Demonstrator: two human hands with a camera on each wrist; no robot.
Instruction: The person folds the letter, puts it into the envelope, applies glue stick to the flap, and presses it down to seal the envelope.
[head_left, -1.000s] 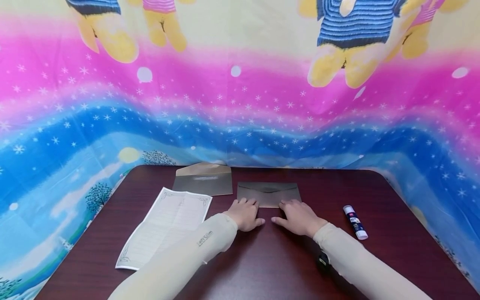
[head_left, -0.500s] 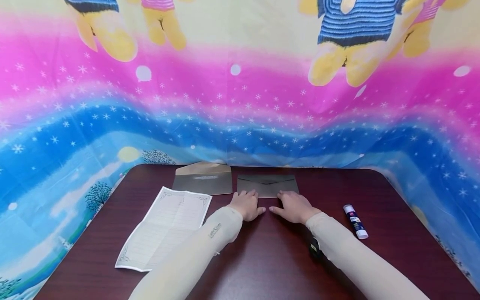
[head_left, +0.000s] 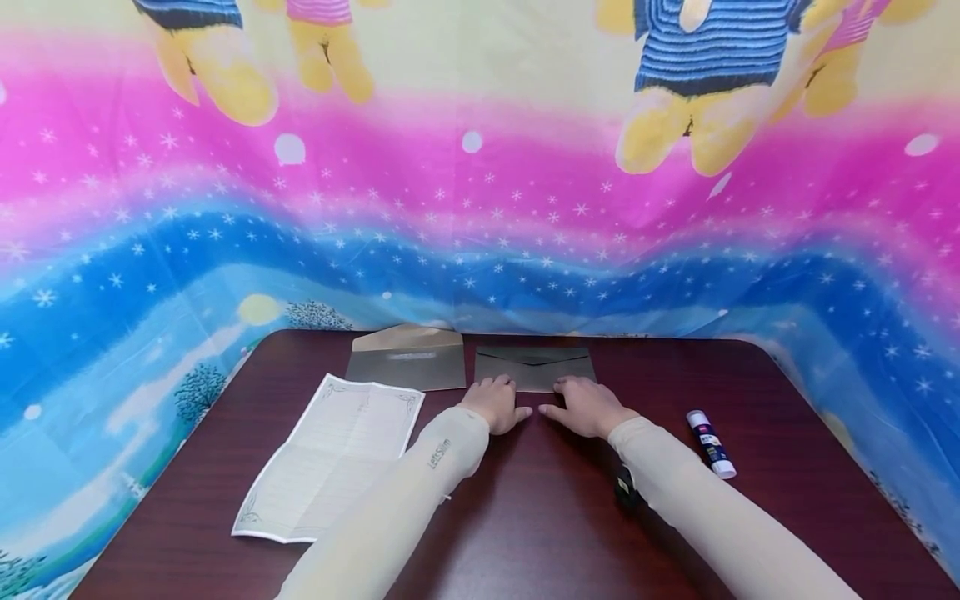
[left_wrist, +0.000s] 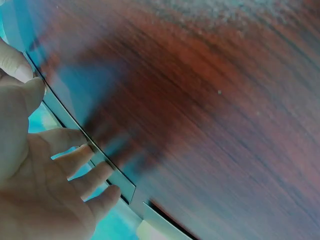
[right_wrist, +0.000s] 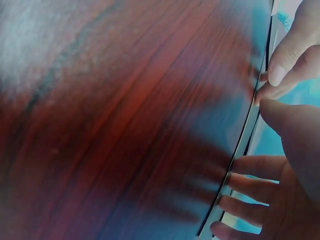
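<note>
A dark grey-brown envelope point(head_left: 534, 380) lies flat near the back of the table, its pointed flap folded down toward me. On its near left corner rest the fingertips of my left hand point(head_left: 491, 403). My right hand point(head_left: 588, 406) touches the near right corner in the same way. Both thumbs point inward, with a small gap between their tips. The left wrist view shows the left hand's fingers point(left_wrist: 92, 181) spread and fairly straight against the envelope. From the right wrist view, the right hand's fingers point(right_wrist: 248, 208) also reach out to the envelope's edge.
A second envelope point(head_left: 408, 371) with its flap up lies just left of the first. Nearer, at left, is a creased sheet of bordered letter paper point(head_left: 330, 458), partly under the left sleeve. A glue stick point(head_left: 710, 444) lies at right. A patterned cloth point(head_left: 480, 208) hangs behind the table.
Both hands have slid the envelope away from me, toward the table's back edge, until it lies level with the second envelope. Paper, glue stick and second envelope have stayed put.
</note>
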